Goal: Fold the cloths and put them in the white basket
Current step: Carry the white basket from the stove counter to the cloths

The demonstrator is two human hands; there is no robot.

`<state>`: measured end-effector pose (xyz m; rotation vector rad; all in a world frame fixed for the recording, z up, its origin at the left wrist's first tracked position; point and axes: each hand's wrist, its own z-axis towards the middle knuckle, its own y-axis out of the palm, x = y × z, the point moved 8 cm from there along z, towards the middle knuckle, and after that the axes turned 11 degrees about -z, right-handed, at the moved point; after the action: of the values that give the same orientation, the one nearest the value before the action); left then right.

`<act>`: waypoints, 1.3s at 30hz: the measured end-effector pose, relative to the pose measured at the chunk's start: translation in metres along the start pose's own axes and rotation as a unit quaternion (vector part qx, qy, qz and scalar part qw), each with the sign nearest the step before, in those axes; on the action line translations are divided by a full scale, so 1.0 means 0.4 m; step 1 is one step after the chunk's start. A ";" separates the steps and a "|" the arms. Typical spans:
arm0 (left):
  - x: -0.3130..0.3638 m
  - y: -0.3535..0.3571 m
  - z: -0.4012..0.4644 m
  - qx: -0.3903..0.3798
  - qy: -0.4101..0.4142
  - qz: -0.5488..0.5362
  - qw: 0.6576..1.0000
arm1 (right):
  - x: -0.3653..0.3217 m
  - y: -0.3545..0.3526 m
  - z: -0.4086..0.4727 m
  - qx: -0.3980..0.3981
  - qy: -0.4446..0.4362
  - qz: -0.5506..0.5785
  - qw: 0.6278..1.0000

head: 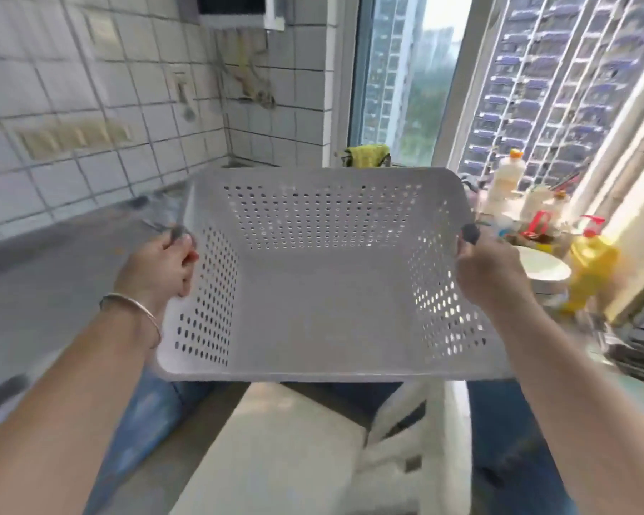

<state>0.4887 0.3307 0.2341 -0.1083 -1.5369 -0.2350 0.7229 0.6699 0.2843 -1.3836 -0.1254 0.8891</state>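
A white perforated plastic basket (324, 302) hangs in the air in front of me, with nothing inside it. My left hand (157, 269) grips its left rim at a dark handle. My right hand (493, 271) grips the right rim at the matching dark handle. A yellow-green cloth (367, 155) lies draped over something beyond the basket's far edge, near the window. No other cloth is visible.
A grey countertop (53, 262) runs along the tiled wall on the left. Bottles, a yellow oil jug (589, 271) and a white plate (543, 267) crowd the right side by the window. A white plastic chair (417, 440) stands below, between my jeans-clad legs.
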 end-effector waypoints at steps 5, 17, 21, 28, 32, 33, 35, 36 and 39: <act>-0.024 -0.412 -0.013 0.095 -0.017 0.042 0.994 | -0.354 0.225 -0.121 -0.052 -0.077 0.024 0.995; -0.181 -1.063 0.011 0.283 -0.080 0.145 0.945 | -0.979 0.752 -0.258 -0.214 -0.185 0.029 0.959; -0.201 -1.194 0.098 0.315 -0.099 0.162 0.930 | -1.153 0.907 -0.260 -0.253 -0.212 0.033 0.943; -0.233 -1.384 0.273 0.357 -0.145 0.181 0.905 | -1.470 1.119 -0.210 -0.291 -0.268 0.009 0.918; -0.261 -1.464 0.366 0.370 -0.174 0.203 0.890 | -1.609 1.199 -0.177 -0.301 -0.285 0.004 0.910; -0.267 -1.473 0.383 0.371 -0.186 0.211 0.885 | -1.629 1.210 -0.171 -0.299 -0.292 0.003 0.909; -0.281 -1.505 0.455 0.368 -0.206 0.222 0.879 | -1.693 1.253 -0.140 -0.302 -0.294 0.002 0.907; -0.287 -1.520 0.495 0.358 -0.215 0.234 0.878 | -1.725 1.273 -0.125 -0.302 -0.295 -0.002 0.907; -0.310 -1.569 0.605 0.346 -0.226 0.239 0.879 | -1.814 1.338 -0.088 -0.306 -0.298 -0.011 0.904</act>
<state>0.1133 -0.2172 0.0703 0.0324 -1.9132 0.7878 -0.0019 0.1635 0.1037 -1.6243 -0.9575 1.2991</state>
